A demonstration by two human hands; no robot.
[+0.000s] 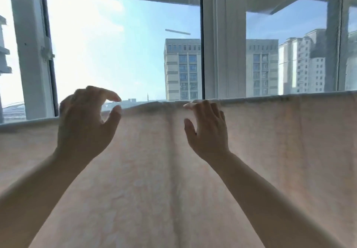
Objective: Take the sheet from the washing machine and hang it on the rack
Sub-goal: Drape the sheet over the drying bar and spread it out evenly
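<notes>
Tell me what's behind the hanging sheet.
Above the sheet top edge, a window frame, sky and tall buildings show. The rack rail and everything lower are covered by the cloth.

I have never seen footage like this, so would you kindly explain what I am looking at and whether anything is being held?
There is one picture, taken by a camera worn on a person's head, looking forward over their own bare arms. The left hand has curled fingers with a gap between thumb and forefinger; it holds nothing. The right hand is open, its fingertips at the top edge of the sheet. The pale sheet already hangs over a line or bar, which is hidden beneath it. Behind is a window with tall buildings outside.
</notes>
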